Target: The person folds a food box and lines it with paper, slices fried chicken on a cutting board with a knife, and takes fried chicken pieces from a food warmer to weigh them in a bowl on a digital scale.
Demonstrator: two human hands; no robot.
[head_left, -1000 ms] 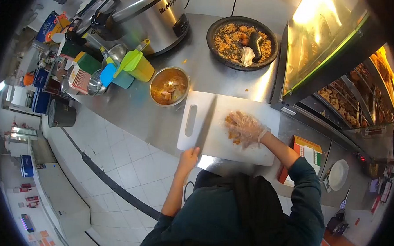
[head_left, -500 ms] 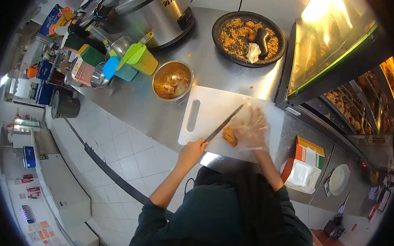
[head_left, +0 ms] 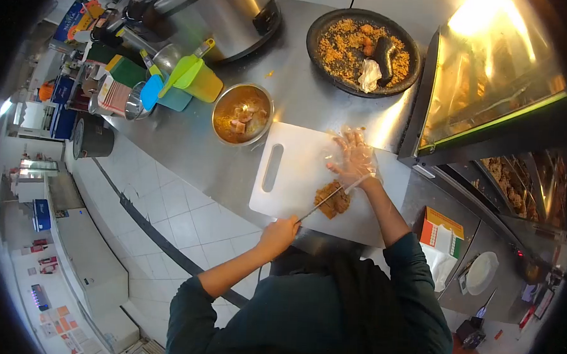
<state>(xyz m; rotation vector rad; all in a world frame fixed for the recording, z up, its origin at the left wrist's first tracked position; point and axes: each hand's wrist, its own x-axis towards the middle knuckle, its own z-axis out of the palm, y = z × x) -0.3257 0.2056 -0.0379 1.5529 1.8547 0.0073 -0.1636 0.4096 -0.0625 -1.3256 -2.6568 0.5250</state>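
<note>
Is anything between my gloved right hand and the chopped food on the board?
Partly: the knife in your left hand slants across the chopped food. Nothing else visible stands between that food and your gloved right hand.

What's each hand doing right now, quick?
Left hand: closed, holding the knife.
Right hand: open and spread wide over the board, with nothing seen in its grip.

1 downward head view, edges unclear
</note>
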